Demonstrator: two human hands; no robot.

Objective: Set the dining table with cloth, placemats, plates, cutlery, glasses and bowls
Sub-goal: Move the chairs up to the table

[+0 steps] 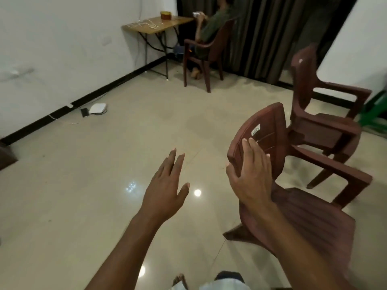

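Observation:
No cloth, placemats, plates, cutlery, glasses or bowls are in view. A brown plastic armchair [314,216] stands tilted at the lower right, its backrest toward me. My right hand [249,176] holds the top of that backrest, thumb round its left edge and fingers laid flat over its face below a white label. My left hand [167,185] hovers over the tiled floor to the left of the chair, fingers straight and spread, holding nothing.
A second brown chair [318,114] stands just behind the first. At the back, a person sits in a third chair [201,57] beside a small wooden folding table [155,26] with cables. A white device [97,108] lies by the left wall. Dark curtains hang behind.

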